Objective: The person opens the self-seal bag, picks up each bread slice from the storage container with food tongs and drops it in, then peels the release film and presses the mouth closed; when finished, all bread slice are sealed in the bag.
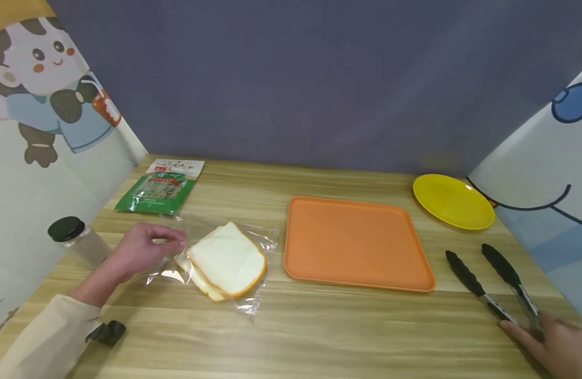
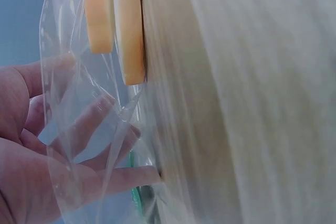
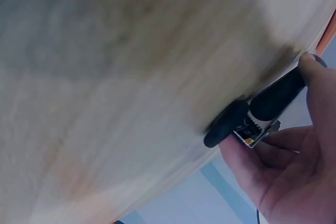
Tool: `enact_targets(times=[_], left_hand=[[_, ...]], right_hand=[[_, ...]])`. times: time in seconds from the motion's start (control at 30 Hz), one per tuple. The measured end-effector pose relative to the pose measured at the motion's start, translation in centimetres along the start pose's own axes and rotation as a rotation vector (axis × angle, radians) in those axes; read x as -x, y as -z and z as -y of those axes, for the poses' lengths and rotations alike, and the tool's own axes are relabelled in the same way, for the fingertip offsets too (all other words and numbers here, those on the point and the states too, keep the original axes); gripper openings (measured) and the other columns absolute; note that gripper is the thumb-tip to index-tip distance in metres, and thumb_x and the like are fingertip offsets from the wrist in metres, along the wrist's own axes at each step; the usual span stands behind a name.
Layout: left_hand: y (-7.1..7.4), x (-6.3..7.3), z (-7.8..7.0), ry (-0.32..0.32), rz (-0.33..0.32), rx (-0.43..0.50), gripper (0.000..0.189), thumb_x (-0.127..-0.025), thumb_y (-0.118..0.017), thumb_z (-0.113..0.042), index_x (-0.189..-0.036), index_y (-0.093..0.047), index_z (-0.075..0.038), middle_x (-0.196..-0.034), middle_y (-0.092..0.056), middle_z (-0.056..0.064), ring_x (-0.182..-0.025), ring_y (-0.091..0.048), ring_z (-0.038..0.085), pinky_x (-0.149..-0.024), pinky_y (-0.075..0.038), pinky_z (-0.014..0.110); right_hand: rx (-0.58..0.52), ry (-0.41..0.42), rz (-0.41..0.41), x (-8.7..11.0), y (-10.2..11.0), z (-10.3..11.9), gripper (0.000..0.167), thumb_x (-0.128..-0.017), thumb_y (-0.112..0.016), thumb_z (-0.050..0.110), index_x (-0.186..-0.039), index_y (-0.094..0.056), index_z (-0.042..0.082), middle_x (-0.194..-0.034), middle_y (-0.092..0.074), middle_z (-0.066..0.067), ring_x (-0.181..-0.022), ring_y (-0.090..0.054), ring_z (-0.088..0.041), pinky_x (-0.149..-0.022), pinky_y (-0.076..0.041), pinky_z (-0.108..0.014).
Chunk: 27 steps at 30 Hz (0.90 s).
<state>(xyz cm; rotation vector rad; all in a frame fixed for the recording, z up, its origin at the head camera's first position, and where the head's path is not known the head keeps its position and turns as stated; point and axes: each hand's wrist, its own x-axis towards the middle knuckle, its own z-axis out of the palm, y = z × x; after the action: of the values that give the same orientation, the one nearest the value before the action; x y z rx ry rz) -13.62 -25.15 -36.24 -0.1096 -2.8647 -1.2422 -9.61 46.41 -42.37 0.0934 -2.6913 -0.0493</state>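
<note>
On the wood-grain table point(image 1: 347, 334), bread slices point(image 1: 229, 258) lie in a clear bag point(image 1: 261, 235), likely light, soft, best lifted by the crust point(image 2: 130, 43), the left hand point(image 1: 150, 247) touching the bag, fingers apart, the right hand point(image 1: 563, 342) gripping tongs point(image 1: 505, 269).

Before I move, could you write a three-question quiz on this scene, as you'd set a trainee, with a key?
1. Multiple choice: what does the right hand hold?
A) jar
B) tongs
C) packet

2. True or false: from the head view, the bread lies left of the tray.

3. Fill the gap: in that view, the yellow ____ lies at the far right, beyond the tongs.

Key: 1 is B; 2 is true; 3 is plate.
</note>
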Motion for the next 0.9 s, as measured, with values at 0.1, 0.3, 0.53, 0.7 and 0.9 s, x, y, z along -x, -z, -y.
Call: enact_targets(times=[0.1,0.3,0.53,0.7,0.9], left_hand=[[0.0,0.0,-0.2,-0.004,0.004,0.004,0.025,-0.085,-0.072,-0.02,-0.1,-0.072,0.0,-0.108,-0.067,0.014,-0.108,-0.056,0.037,-0.088,-0.046,0.049],[0.0,0.5,-0.7,-0.003,0.01,-0.003,0.018,-0.085,-0.071,-0.017,-0.096,-0.073,-0.003,-0.106,-0.068,0.014,-0.107,-0.056,0.037,-0.087,-0.047,0.05],[-0.3,1.0,-1.4,0.01,0.009,-0.061,0.008,-0.084,-0.071,-0.015,-0.089,-0.074,-0.009,-0.095,-0.069,0.008,-0.093,-0.061,0.03,-0.075,-0.051,0.042],[0.0,1.2,-2.0,0.011,0.033,-0.113,0.013,-0.082,-0.074,-0.018,-0.09,-0.074,-0.008,-0.097,-0.069,0.013,-0.091,-0.061,0.033,-0.072,-0.051,0.044],[1.0,0.7,-2.5,-0.045,0.054,-0.247,0.018,-0.079,-0.076,-0.024,-0.09,-0.075,-0.01,-0.094,-0.07,0.009,-0.084,-0.063,0.031,-0.073,-0.05,0.045]], right_hand=[[-0.002,0.031,-0.024,-0.1,-0.2,-0.1,0.08,-0.076,-0.021,0.085,-0.057,-0.025,0.008,-0.05,-0.023,-0.003,-0.036,-0.024,-0.017,-0.037,-0.022,-0.032],[0.08,0.029,0.06,-1.6,0.6,2.1,0.092,-0.078,-0.045,0.077,-0.076,-0.05,-0.015,-0.067,-0.043,-0.028,-0.059,-0.045,-0.041,-0.056,-0.043,-0.051],[-0.2,0.431,-0.048,-3.3,2.4,10.2,0.061,-0.084,-0.064,0.051,-0.102,-0.065,-0.007,-0.094,-0.056,-0.019,-0.079,-0.055,-0.033,-0.058,-0.05,-0.048],[-0.426,0.643,-0.142,-3.3,2.4,16.6,0.047,-0.092,-0.055,0.047,-0.094,-0.069,0.002,-0.092,-0.058,-0.003,-0.074,-0.057,-0.015,-0.053,-0.05,-0.027],[-0.854,0.603,0.096,-2.4,2.8,23.1,0.019,-0.08,-0.076,0.012,-0.097,-0.069,0.008,-0.086,-0.058,0.011,-0.069,-0.052,0.001,-0.053,-0.044,-0.011]])
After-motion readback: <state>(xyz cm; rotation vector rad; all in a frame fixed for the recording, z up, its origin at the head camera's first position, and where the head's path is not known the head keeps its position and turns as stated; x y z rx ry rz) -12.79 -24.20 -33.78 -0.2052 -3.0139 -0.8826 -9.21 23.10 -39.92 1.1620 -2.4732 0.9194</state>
